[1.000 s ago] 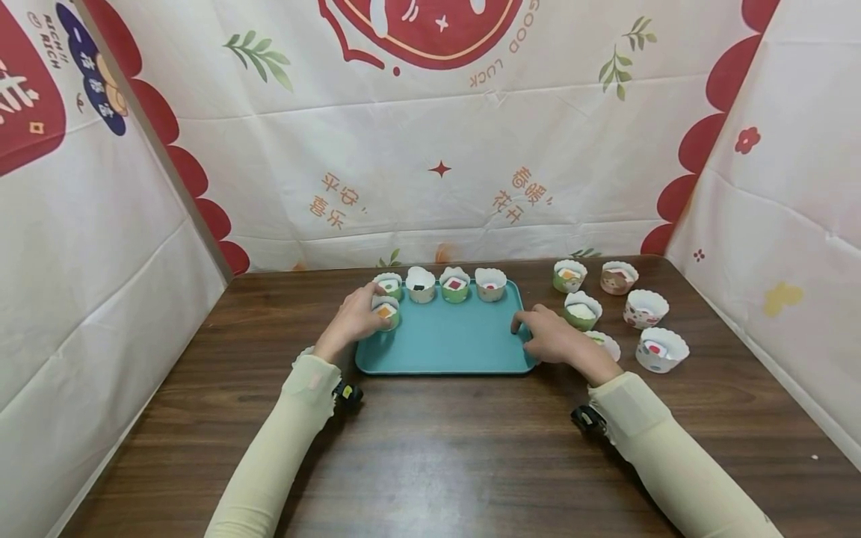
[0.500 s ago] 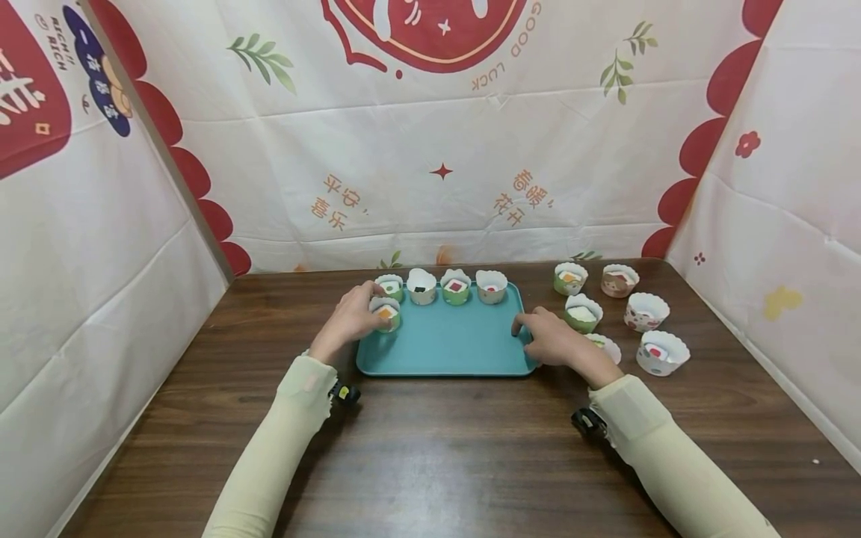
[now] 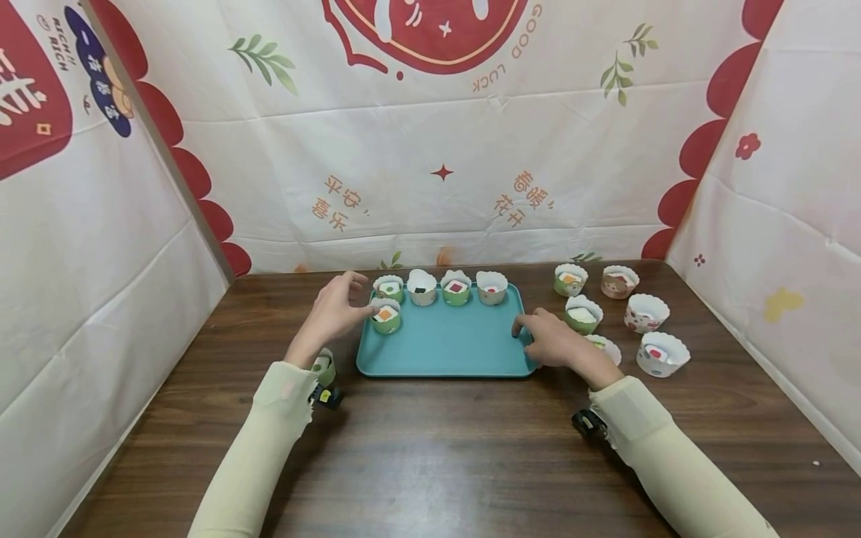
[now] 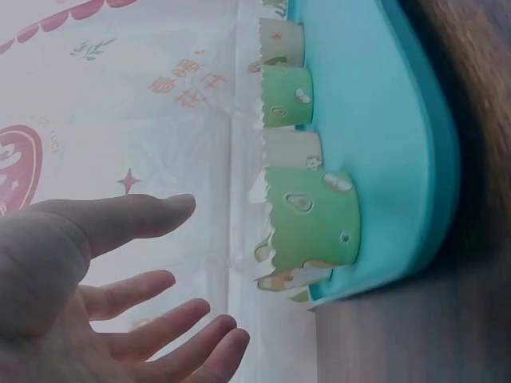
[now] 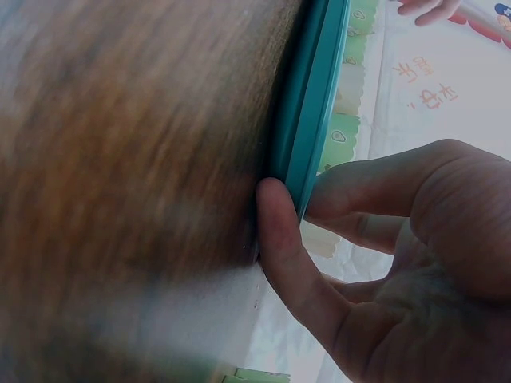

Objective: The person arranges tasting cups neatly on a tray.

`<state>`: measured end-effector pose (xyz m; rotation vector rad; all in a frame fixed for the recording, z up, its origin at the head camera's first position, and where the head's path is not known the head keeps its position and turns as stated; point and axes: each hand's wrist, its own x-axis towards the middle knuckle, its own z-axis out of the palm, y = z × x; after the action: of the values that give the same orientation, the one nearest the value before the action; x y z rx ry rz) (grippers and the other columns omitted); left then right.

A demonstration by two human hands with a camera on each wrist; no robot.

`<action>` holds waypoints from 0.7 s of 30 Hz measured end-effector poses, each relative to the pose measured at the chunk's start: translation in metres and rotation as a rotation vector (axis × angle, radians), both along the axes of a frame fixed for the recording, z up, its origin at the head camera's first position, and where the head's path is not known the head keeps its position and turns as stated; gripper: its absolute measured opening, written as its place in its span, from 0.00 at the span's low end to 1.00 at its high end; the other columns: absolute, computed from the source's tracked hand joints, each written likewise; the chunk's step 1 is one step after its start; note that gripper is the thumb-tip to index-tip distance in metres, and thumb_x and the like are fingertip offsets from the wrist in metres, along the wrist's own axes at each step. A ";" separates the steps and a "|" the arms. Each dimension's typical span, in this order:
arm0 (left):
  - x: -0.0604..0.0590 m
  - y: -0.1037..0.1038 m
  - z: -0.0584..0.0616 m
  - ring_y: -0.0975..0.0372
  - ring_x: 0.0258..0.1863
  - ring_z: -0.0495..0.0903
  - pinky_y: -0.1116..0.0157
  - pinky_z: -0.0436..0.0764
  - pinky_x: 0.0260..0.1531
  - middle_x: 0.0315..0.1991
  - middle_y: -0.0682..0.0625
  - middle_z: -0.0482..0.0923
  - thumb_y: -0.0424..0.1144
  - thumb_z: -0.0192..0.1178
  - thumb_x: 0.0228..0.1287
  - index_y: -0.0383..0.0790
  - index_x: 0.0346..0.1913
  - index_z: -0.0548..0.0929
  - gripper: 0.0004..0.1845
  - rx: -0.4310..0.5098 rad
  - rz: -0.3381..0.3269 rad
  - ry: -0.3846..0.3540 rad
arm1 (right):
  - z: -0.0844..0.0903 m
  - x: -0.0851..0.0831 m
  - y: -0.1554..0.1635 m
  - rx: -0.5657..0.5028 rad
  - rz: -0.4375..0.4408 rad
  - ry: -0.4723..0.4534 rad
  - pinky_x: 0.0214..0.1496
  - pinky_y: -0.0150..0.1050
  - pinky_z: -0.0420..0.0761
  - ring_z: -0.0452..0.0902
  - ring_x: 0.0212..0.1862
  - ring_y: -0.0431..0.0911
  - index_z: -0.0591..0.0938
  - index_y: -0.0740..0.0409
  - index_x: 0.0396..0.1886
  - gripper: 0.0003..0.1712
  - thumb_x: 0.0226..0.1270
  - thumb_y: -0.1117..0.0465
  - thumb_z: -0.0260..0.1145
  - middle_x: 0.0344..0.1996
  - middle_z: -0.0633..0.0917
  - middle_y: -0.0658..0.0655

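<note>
A teal tray (image 3: pixel 444 351) lies on the table with several paper baking cups on it. Four of them line its back edge, and a green cup (image 3: pixel 386 317) with a white and orange piece inside stands in front of the leftmost one. Beside that cup, slightly to its left, is my left hand (image 3: pixel 334 308); in the left wrist view its fingers (image 4: pixel 172 335) are spread and hold nothing. My right hand (image 3: pixel 553 338) grips the tray's right edge. The right wrist view shows the teal rim (image 5: pixel 307 120) between its thumb and fingers.
Right of the tray stand several more paper cups, among them a white one (image 3: pixel 662 354) and a brown one (image 3: pixel 619 281). One green cup (image 3: pixel 324 366) sits left of the tray, partly behind my left wrist. A printed cloth (image 3: pixel 430 187) walls off the back and sides.
My left hand has let go of the green cup on the tray and moved left, uncovering another green cup by the wrist. The right hand stays on the tray's edge.
</note>
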<state>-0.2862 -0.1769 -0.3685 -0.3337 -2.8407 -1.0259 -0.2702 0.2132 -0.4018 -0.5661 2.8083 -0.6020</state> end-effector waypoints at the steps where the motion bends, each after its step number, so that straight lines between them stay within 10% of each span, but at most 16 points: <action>1: 0.001 -0.001 0.001 0.44 0.62 0.79 0.45 0.79 0.61 0.64 0.36 0.76 0.42 0.71 0.65 0.36 0.68 0.74 0.31 0.003 0.003 0.006 | 0.000 0.000 0.000 0.000 -0.001 0.000 0.28 0.36 0.80 0.73 0.36 0.51 0.80 0.67 0.57 0.21 0.64 0.73 0.59 0.50 0.75 0.71; 21: 0.020 -0.062 -0.007 0.39 0.65 0.77 0.41 0.79 0.62 0.68 0.33 0.73 0.48 0.69 0.67 0.37 0.70 0.72 0.34 -0.092 -0.089 -0.084 | -0.002 -0.001 -0.001 0.014 -0.008 0.003 0.28 0.37 0.79 0.72 0.37 0.52 0.80 0.66 0.58 0.21 0.64 0.73 0.60 0.50 0.75 0.71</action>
<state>-0.2660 -0.2392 -0.3758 -0.4390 -2.9800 -0.9476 -0.2711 0.2124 -0.4034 -0.5545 2.8164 -0.5831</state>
